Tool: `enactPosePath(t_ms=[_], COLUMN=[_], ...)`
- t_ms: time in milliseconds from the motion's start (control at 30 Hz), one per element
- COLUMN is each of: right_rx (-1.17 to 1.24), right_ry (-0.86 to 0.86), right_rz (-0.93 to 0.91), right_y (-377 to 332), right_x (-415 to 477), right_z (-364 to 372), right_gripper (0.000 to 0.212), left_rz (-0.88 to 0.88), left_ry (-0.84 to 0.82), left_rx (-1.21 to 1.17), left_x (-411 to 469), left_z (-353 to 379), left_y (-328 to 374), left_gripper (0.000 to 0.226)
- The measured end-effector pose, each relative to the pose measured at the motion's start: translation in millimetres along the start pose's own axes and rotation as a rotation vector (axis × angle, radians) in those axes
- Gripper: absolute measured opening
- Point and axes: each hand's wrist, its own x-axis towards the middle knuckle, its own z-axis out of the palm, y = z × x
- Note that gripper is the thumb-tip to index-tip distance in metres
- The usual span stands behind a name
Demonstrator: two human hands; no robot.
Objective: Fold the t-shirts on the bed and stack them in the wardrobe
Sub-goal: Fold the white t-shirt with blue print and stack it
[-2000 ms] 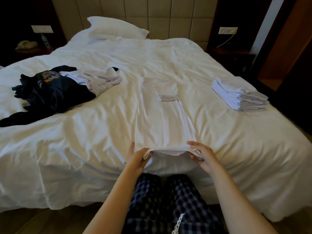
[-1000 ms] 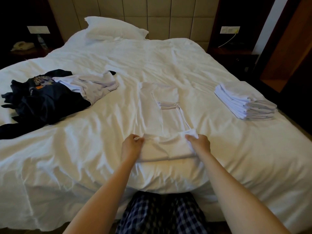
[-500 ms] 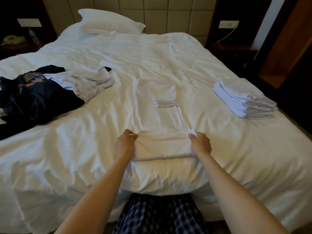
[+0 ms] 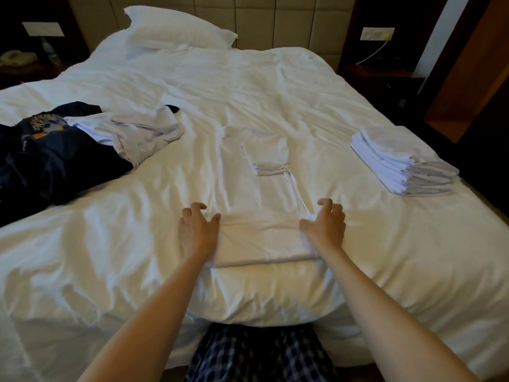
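Note:
A white t-shirt (image 4: 261,194) lies lengthwise on the white bed (image 4: 248,86), sleeves folded in, with its bottom hem turned up into a flat band near me. My left hand (image 4: 197,231) rests on the band's left corner, fingers spread and curled. My right hand (image 4: 326,226) sits on the right corner, fingers apart, holding nothing. A stack of folded white t-shirts (image 4: 402,161) lies at the bed's right edge. A heap of unfolded clothes, dark (image 4: 52,161) and pale lilac-white (image 4: 137,133), lies at the left.
A pillow (image 4: 176,30) lies against the padded headboard. Dark nightstands flank the bed, the left one with a phone (image 4: 16,57). A wooden wardrobe or door frame (image 4: 473,67) stands at the far right. My checked trousers (image 4: 256,354) press against the bed's foot.
Both hands carried the shirt's bottom hem up and laid it on the shirt's middle. They have now let go of the cloth and opened over the fold's corners.

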Motion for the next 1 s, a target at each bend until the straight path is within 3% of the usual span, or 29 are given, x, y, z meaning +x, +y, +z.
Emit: enactPosePath(t_ms=[200,367,433,500,700,833,900,1000], right_rx=[0.019,0.143,0.084,0.037,0.264,0.324,0.365,0.446], right_ry=[-0.072,-0.174,-0.224,-0.231,-0.276,-0.314,-0.32,-0.314], right_rz=[-0.072,0.043,0.055,0.051,0.2,0.246,0.27,0.315], right_y=[-33.0,-53.0,-52.7,-50.6,-59.4,-61.6,-62.7,-66.2], right_x=[31.6,67.4,79.1,91.8,146.2,179.7,190.7,210.8], right_z=[6.6,20.4,29.2,39.2,61.4,73.4,79.7,90.4], right_gripper=[0.05,0.048,0.048,0.048,0.058,0.043,0.034,0.039], left_rz=[0.09,0.108,0.105,0.084,-0.057,-0.142,-0.19,-0.21], left_ry=[-0.04,-0.157,-0.175,-0.169,-0.163,-0.258,-0.263,-0.285], left_rx=[-0.001,0.034,0.075,0.112,-0.039,-0.122,-0.193,-0.344], left_x=[38.4,75.3,85.6,92.0,124.9,162.9,182.3,213.7], left_z=[0.8,10.4,17.7,28.1,48.8,54.5,59.9,70.0], left_y=[34.3,55.2,49.8,37.6,26.6,34.5,38.6,45.1], left_gripper=[0.036,0.043,0.046,0.049,0.064,0.087,0.08,0.045])
